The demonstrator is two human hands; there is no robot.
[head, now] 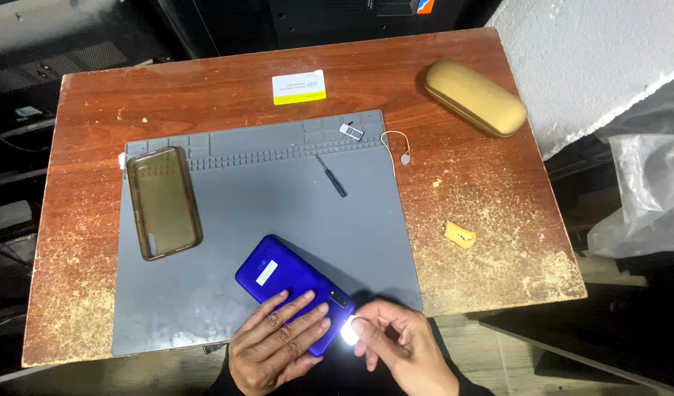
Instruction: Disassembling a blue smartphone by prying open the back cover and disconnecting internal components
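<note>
**Two hands on a blue phone at the counter's front edge**

A glossy blue smartphone [296, 290] lies face down and askew on a grey silicone work mat [278, 220], near the mat's front edge, its camera end turned toward the front right. The left hand [274, 348] rests flat on the phone's lower half, fingers [296, 308] spread and loose across its back, pressing rather than gripping. The right hand [403, 345] sits just beside the phone's camera corner, its thumb and forefinger pinched on a small, brightly glaring white object [349, 331]; glare hides what it is.

The mat covers most of the worn reddish wooden counter [498, 220]. On the mat's left side lies an empty smoky translucent phone case [163, 202], open side up, well apart from the phone. Toward the mat's back edge, a small black screwdriver [331, 176] lies at a slant, and a tiny dark-and-white part [351, 132] sits in one of the moulded compartments. A thin tan wire loop [397, 147] hangs over the mat's back right corner.

On bare wood, a white and yellow card [299, 87] lies at the back edge, a closed tan oval glasses case [475, 97] at the back right corner, and a small yellow scrap [459, 234] toward the right edge. Nothing stands between the hands and the phone.
</note>
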